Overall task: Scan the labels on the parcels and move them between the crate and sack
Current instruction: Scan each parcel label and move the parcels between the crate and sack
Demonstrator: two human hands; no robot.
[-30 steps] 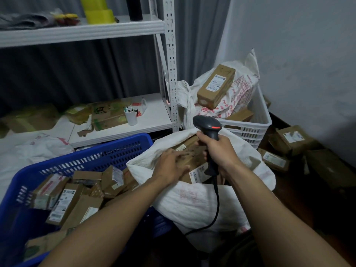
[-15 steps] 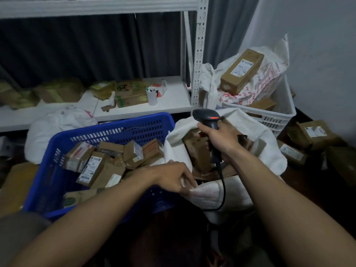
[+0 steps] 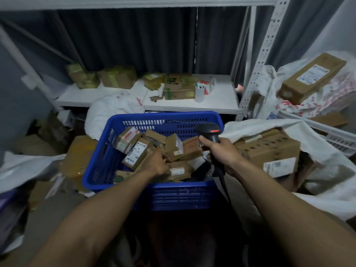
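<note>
Brown cardboard packages (image 3: pixel 77 157) lie heaped on the floor at the far left, beside a crumpled white bag (image 3: pixel 25 166). Behind them a low white shelf (image 3: pixel 92 97) carries several taped boxes (image 3: pixel 117 79) and, further right, a white cup (image 3: pixel 199 93). A bulging white bundle (image 3: pixel 113 110) sits between the shelf and the blue crate (image 3: pixel 163 116), which stands in the middle, straight before the person.

The crate holds a loose pile of small labelled parcels (image 3: pixel 134 153), some flat, some tipped on edge. The left hand (image 3: pixel 157 163) reaches down into this pile, its fingers bent among the boxes. Blur hides whether they grasp one or only touch it.

Just to the right, over the crate's right side, the right hand (image 3: pixel 221 151) is clenched round the grip of a black scanner (image 3: pixel 209 131). A red light glows on the scanner's head, and its cable (image 3: pixel 223 184) hangs down past the crate's near right corner.

A perforated metal upright (image 3: pixel 258 64) rises at the shelf's right end. Right of the crate and just beside it, the white sack (image 3: pixel 327 160) lies open with a large cardboard box (image 3: pixel 269 149) inside, a white label on the box's near face. Behind the sack stands a white crate (image 3: pixel 341 140) stuffed with a printed bag (image 3: pixel 308 106), and a long brown parcel (image 3: pixel 312 78) lies tilted on top.
</note>
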